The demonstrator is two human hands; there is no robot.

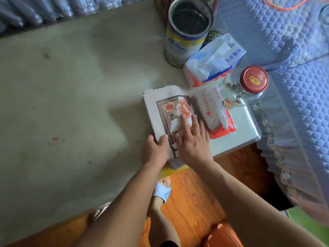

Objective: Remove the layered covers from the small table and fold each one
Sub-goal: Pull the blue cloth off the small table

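Pressing one folded cover (165, 120): left hand (154, 150), right hand (193, 142).

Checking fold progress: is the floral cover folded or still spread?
Folded. The floral cover is a small stacked rectangle with layered edges, pressed flat under the left hand and right hand.

Folded cover (165, 113): off-white, brown patterned border, orange and white flowers. Table (71, 104): pale greenish cream, small reddish stains. Tin (187, 34): yellow, blue and white label, grey inside. Jar (243, 90): clear glass, red lid with gold centre. Tissue packs (213, 66): white, red, blue. Bedspread (284, 41): lilac-blue, quilted bubble texture. Floor (192, 193): orange woodgrain. Slipper (161, 191): pale blue.
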